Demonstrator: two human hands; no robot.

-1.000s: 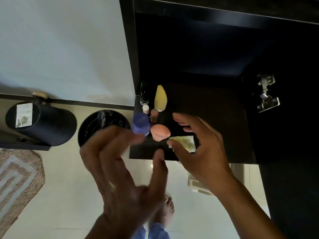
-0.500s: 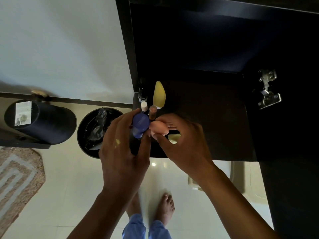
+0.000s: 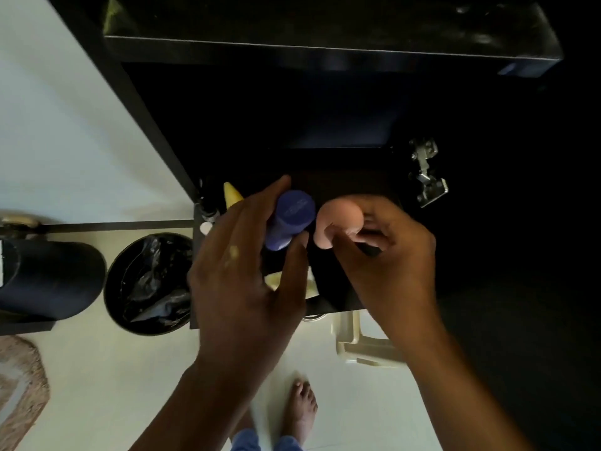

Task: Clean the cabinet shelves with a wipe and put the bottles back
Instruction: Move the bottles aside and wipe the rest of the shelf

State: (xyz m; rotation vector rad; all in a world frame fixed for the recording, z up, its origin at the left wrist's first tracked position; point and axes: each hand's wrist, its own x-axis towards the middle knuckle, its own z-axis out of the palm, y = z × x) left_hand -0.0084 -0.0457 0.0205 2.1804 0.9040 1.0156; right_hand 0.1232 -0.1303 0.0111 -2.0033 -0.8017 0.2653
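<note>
Blue plastic shows first: a blue cylindrical plastic bottle with a flat round cap [image 3: 290, 219] sits clenched in the grip of the left hand [image 3: 247, 275], fingers curled behind it and the thumb pressed on its near side, the cap tilted up toward the camera. Just to the right of that grip, almost touching the blue cap, the right hand [image 3: 387, 255] grasps a peach-coloured rounded plastic container [image 3: 338, 222], its fingertips [image 3: 364, 237] wrapped over the front of it (a dark slim part shows under those fingers, too shadowed to identify). Both held things hang above the black cabinet shelf [image 3: 338, 187], not resting on it as far as can be judged.

Behind the left grip, toward the shelf's left edge, a yellow pointed bottle [image 3: 232, 195] stands on the shelf, with a small white-capped bottle [image 3: 205, 226] beside it. Below the left grip, between thumb and palm, a pale yellowish wipe [image 3: 273, 279] lies on the shelf's front part, mostly covered by the hand. Up and to the right of the right grip, a metal door hinge [image 3: 427, 177] is fixed to the dark cabinet wall.

Left of both hands, on the pale floor, stands a round black bin with a crumpled liner [image 3: 149, 284]. Beneath the right wrist a cream plastic stool [image 3: 354, 346] shows, and a bare foot [image 3: 300, 408] rests lower down.
</note>
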